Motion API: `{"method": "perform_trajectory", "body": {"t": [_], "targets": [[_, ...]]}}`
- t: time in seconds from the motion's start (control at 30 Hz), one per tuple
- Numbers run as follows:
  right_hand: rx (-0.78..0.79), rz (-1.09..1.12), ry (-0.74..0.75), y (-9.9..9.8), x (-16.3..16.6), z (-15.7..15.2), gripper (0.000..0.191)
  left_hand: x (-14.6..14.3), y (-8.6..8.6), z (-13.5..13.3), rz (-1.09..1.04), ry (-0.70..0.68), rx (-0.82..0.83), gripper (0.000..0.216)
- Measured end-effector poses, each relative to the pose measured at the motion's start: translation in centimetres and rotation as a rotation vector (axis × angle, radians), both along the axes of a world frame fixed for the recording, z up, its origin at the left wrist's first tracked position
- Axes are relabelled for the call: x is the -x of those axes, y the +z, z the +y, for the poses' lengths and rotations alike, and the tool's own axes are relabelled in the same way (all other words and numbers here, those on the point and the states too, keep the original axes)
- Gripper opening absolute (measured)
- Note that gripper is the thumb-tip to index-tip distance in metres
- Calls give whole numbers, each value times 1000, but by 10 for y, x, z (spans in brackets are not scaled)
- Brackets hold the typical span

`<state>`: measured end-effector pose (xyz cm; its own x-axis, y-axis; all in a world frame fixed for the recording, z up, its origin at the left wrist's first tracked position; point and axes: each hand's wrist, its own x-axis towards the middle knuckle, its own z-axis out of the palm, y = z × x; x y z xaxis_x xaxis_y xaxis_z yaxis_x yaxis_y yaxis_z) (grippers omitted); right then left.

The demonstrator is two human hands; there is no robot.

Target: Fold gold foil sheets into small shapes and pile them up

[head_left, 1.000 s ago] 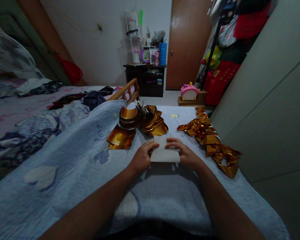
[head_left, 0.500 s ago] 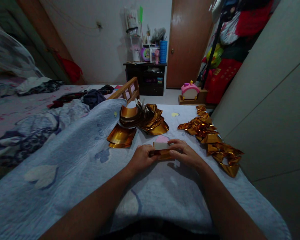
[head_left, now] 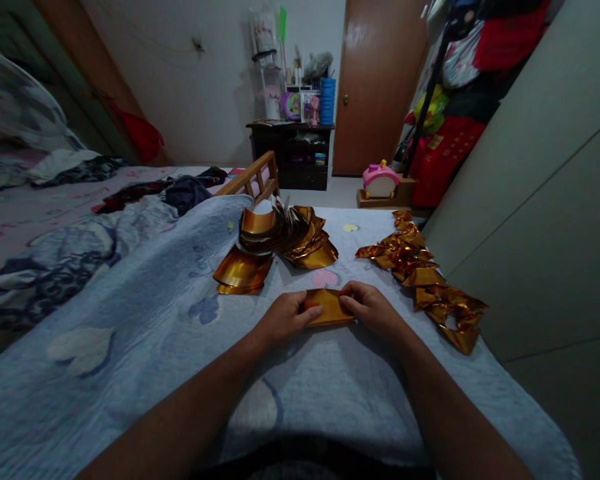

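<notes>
A folded sheet of shiny gold foil paper (head_left: 329, 309) is held low over the bed, its gold face turned up toward me. My left hand (head_left: 287, 316) grips its left end, thumb on top and fingers underneath. At the right end, my right hand (head_left: 369, 306) pinches the sheet near its upper corner. Beyond my hands lies a fanned stack of gold foil sheets (head_left: 245, 270), some curled upright. Off to the right stretches a row of crumpled, folded gold foil pieces (head_left: 423, 277).
A pale blue quilt (head_left: 180, 373) with heart patterns covers the bed under my hands. A wooden rail (head_left: 250, 177) rises behind the stack. Along the right runs a pale cabinet (head_left: 545, 220). Rumpled bedding (head_left: 105, 247) lies at left; a pink toy (head_left: 380, 181) stands past the bed's end.
The foil sheet, which showed a pale inner side, now shows its gold face, folded over. Both hands have shifted slightly, and the right fingers have closed on the sheet.
</notes>
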<state>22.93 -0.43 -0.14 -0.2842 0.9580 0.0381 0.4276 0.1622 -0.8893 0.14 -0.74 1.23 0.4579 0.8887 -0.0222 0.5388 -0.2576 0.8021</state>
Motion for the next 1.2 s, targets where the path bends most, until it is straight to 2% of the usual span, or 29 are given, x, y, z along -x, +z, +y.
{"method": "perform_trajectory", "body": {"t": [0.13, 0.2, 0.33, 0.53, 0.8, 1.2], "targets": [[-11, -46, -16, -7, 3, 1, 7, -1, 2, 0, 77, 24, -81, 28], [-19, -83, -20, -9, 4, 1, 6, -1, 1, 1, 132, 67, -124, 37], [-6, -171, -34, -7, 7, 0, 21, -1, -3, 4, 215, 151, -219, 55], [-8, -276, -44, -2, 10, -1, 34, 1, -12, 8, 310, 188, -255, 52], [-30, -261, -65, -3, 13, -3, 45, 4, -18, 10, 407, 214, -262, 45], [-47, -273, -92, -7, 15, -1, 42, 7, -20, 12, 402, 234, -265, 38]]}}
